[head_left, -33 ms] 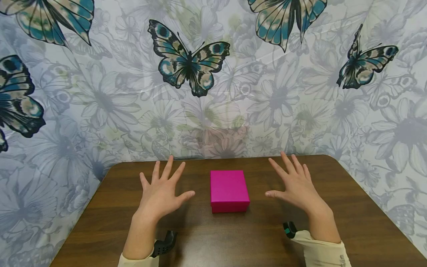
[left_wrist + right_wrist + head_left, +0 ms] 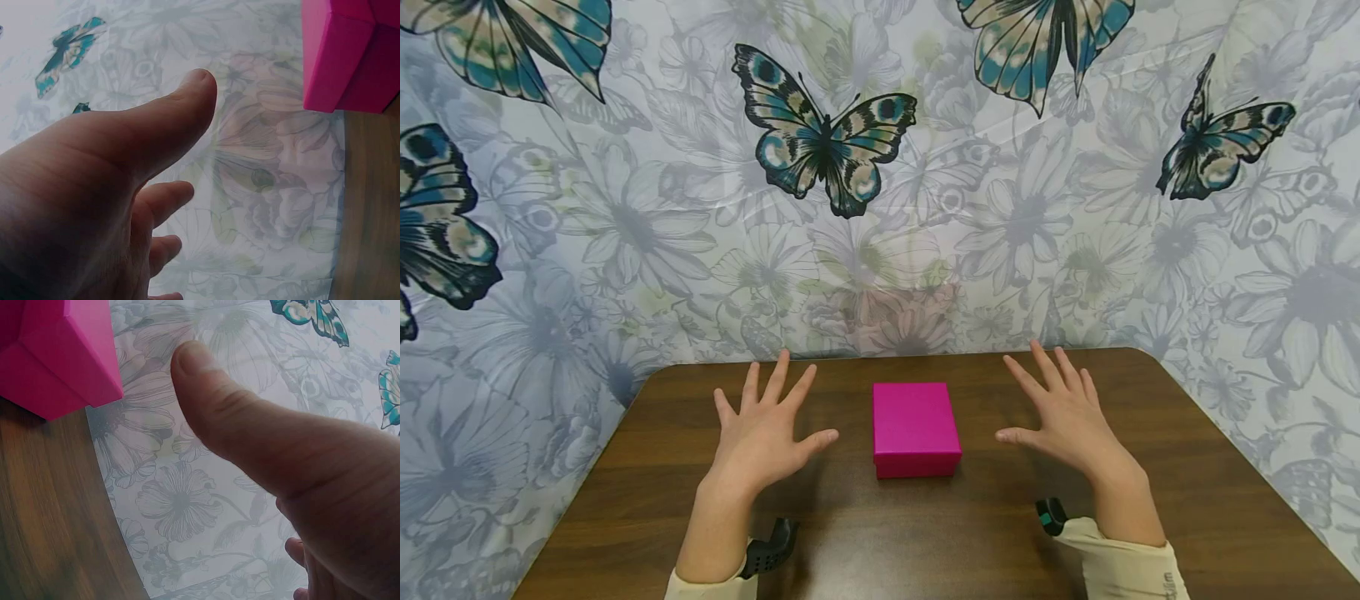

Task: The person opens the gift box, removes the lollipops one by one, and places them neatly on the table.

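A bright pink lidded box point(image 2: 916, 423) stands on the wooden table between the two hands, its lid on. To its left is my left hand point(image 2: 758, 442), fingers spread and straight, holding nothing and apart from the box. On the other side my right hand point(image 2: 1071, 421) is spread the same way, also apart from the box. Both wrist views show a side of the pink box point(image 2: 350, 56) beyond the thumb. What the box contains is hidden.
The brown wooden table point(image 2: 880, 550) ends at a back edge close behind the box. Behind it hangs a cloth point(image 2: 1000, 275) printed with flowers and butterflies. Dark bands point(image 2: 771, 548) sit at the wrists by cream sleeves.
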